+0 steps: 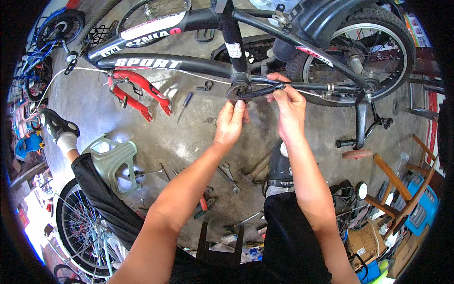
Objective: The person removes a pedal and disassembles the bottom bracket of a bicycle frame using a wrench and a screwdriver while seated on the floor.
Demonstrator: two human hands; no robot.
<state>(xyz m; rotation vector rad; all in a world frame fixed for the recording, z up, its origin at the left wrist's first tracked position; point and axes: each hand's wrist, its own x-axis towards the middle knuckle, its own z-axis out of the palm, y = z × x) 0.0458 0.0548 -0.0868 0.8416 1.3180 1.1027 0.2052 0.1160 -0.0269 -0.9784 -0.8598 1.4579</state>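
Observation:
A black bicycle frame point(189, 64) lies across the upper middle, with its rear wheel point(407, 57) at the right. A black crank arm point(260, 92) runs sideways from the frame's bottom bracket point(235, 92). My left hand point(230, 122) is closed at the bottom bracket end of the crank arm, thumb pressed near the axle. My right hand point(289, 110) grips the crank arm's free end between thumb and fingers. Some fingertips of both hands are hidden behind these parts. Close to the rear axle hangs a stabiliser bracket point(361, 120).
On the concrete floor lie a red fork point(127, 75), a screwdriver point(186, 104), a small clamp point(205, 85), several wrenches point(229, 175) and a hammer point(255, 169). A pale green stool point(125, 151) and a loose wheel point(64, 217) are left; a wooden chair point(392, 177) stands right.

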